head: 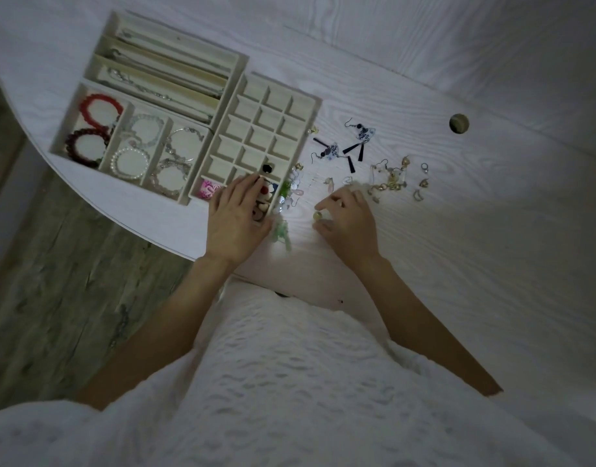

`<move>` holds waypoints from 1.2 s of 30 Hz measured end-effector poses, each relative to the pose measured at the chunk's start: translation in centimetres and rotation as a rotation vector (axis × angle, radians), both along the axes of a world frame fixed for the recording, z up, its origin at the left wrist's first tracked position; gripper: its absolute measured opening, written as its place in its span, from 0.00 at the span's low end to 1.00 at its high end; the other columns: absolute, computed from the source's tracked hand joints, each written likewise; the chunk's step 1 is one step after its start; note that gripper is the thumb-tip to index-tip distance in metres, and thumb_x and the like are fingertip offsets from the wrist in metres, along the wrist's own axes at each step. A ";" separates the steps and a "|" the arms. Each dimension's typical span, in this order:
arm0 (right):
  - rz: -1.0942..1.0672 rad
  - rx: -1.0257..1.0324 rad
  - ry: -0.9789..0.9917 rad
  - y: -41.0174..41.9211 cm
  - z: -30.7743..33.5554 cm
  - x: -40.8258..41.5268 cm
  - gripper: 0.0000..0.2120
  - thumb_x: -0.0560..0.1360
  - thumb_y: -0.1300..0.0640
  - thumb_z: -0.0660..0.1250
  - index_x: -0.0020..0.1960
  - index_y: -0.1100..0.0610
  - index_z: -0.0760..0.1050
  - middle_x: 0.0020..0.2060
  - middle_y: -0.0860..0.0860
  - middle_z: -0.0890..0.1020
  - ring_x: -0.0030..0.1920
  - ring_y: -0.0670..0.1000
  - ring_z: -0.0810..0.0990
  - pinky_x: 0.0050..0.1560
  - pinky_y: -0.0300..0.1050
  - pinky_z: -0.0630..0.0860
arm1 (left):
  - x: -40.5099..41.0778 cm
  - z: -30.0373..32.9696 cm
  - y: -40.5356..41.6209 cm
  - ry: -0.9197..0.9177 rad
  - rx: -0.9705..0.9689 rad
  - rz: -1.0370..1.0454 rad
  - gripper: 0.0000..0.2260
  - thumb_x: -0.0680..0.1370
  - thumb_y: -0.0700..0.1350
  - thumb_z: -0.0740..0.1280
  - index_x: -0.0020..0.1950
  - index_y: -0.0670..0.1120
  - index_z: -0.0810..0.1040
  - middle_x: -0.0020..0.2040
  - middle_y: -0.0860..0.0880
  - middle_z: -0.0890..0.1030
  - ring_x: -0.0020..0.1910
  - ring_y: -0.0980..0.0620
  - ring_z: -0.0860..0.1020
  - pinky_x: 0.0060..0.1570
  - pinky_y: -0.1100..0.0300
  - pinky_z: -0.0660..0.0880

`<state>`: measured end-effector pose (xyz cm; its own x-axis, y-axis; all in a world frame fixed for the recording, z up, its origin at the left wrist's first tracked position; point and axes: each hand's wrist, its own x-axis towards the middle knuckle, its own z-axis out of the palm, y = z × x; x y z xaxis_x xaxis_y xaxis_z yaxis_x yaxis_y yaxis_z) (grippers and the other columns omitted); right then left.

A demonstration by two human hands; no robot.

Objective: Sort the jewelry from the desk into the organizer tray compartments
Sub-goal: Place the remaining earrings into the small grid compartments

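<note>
My right hand (345, 215) pinches a small earring (317, 216); left hand (237, 214) rests flat on the tray (315, 104). Risk: dim light, wrong compartment, or a drop.

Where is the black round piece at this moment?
In the head view, the black round piece sits in a compartment of the grid tray, near its right edge, just beyond the left hand fingertips.

Floor (53, 281): grey-brown wood-look planks, left of the counter's curved edge.
Cable hole (459, 123): round, in the white woodgrain top, far right.
Garment (289, 382): white textured knit, near.
</note>
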<state>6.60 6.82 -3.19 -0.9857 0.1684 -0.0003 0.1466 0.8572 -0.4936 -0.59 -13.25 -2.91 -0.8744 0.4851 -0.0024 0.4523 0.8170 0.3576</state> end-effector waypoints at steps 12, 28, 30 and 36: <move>0.092 0.076 -0.111 -0.8 0.7 -1.4 0.01 0.71 0.66 0.68 0.41 0.63 0.77 0.38 0.57 0.80 0.42 0.57 0.77 0.38 0.46 0.71 | 0.1 0.4 0.1 -0.034 -0.010 0.006 0.28 0.73 0.52 0.68 0.70 0.42 0.70 0.70 0.45 0.71 0.69 0.43 0.67 0.67 0.46 0.59; -0.156 -0.317 -0.024 0.1 0.9 -2.4 0.09 0.71 0.72 0.64 0.43 0.60 0.79 0.35 0.51 0.79 0.34 0.48 0.76 0.36 0.45 0.75 | -0.3 0.6 -0.2 -0.069 0.013 -0.007 0.31 0.73 0.62 0.56 0.70 0.44 0.71 0.70 0.47 0.71 0.69 0.45 0.67 0.68 0.47 0.59; -0.140 -0.293 -0.007 0.3 1.0 -2.0 0.10 0.71 0.72 0.63 0.45 0.61 0.79 0.39 0.53 0.80 0.38 0.51 0.78 0.39 0.49 0.77 | -0.3 0.6 -0.3 -0.071 0.006 -0.013 0.32 0.73 0.62 0.56 0.70 0.44 0.71 0.70 0.47 0.71 0.70 0.45 0.66 0.68 0.46 0.59; 0.276 -0.153 -0.139 -0.8 1.2 0.7 0.14 0.69 0.62 0.72 0.54 0.57 0.78 0.52 0.56 0.75 0.50 0.53 0.74 0.47 0.46 0.75 | -0.3 0.4 -0.3 -0.060 -0.010 -0.015 0.30 0.73 0.62 0.57 0.69 0.45 0.72 0.69 0.47 0.72 0.69 0.45 0.67 0.67 0.44 0.61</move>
